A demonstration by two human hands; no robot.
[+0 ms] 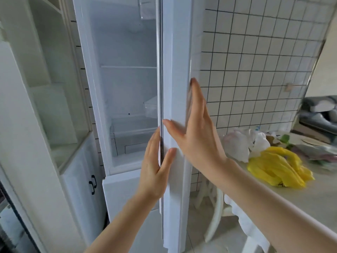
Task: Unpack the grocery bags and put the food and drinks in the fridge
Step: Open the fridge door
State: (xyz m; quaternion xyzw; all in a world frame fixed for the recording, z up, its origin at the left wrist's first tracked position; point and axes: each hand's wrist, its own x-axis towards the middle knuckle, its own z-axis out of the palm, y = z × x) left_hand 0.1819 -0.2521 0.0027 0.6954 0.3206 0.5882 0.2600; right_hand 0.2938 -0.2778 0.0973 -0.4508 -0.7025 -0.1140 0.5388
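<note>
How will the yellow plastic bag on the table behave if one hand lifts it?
The yellow plastic bag lies crumpled and slumped on the table, so it is probably floppy and will sag. Its thin film looks slippery. It lies fairly flat, so its contents are probably light, though they are hidden.

The fridge door (176,88) presents a smooth, glossy white finish, with a darker rubber-like seal strip (161,70) along its inner edge. The fridge interior (125,52) is lined in smooth white plastic; its shelf (128,67) and drawers (133,128) appear as clear, translucent plastic. The wall (255,52) is faced with small square white tiles of slight sheen and dark grout lines. The table (300,201) has a pale, matt, smooth top. On it lie a yellow bag (277,170) and a white bag (238,145), both of thin, crinkled plastic film. The cabinet (54,88) is smooth painted white, with a dark metal handle (93,184).
</note>
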